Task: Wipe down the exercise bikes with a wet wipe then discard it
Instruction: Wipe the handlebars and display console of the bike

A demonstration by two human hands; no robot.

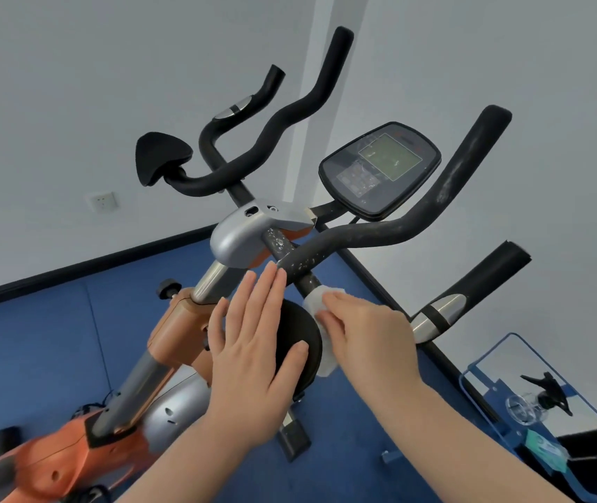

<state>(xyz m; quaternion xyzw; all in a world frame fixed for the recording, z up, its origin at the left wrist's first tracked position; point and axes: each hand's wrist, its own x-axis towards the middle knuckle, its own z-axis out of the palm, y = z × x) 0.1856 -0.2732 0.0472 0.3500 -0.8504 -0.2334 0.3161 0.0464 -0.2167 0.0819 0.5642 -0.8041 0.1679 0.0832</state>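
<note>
White, damp-looking and crumpled, the wet wipe (317, 306) sits under the right hand (369, 332), pressed against the black round elbow pad (300, 343) on the near side of the exercise bike (246, 234). Only the head view is given, so everything rests on it. The right fingers (337, 303) lie bent over the wipe and hold it down on the pad's right rim, where a second strip of white shows at the pad's lower edge below the palm. Whether the thumb pinches the wipe from beneath I cannot tell.

The left hand (253, 343) lies flat on the same pad, its fingers (264, 285) straight and close together, pointing up and away toward the silver clamp housing (242, 234). It holds nothing and looks to be steadying the pad.

What the next stroke turns on, as I judge it: the near handlebar (416, 219) begins just beyond the right fingertips and its long axis climbs up and to the right, away from the person. Its foam is flecked with pale specks. The right hand carries the wipe and is the nearer one to that bar, so a push along that axis would suit it, while the left stays as brace.

Farther off stand the console (380, 168), the far handlebar (275, 121) and a second black pad (161, 157); none of these is touched. Blue floor (54, 339) lies beneath, and a blue-framed glass shelf (543, 386) stands at lower right. No bin for discarding is visible.
</note>
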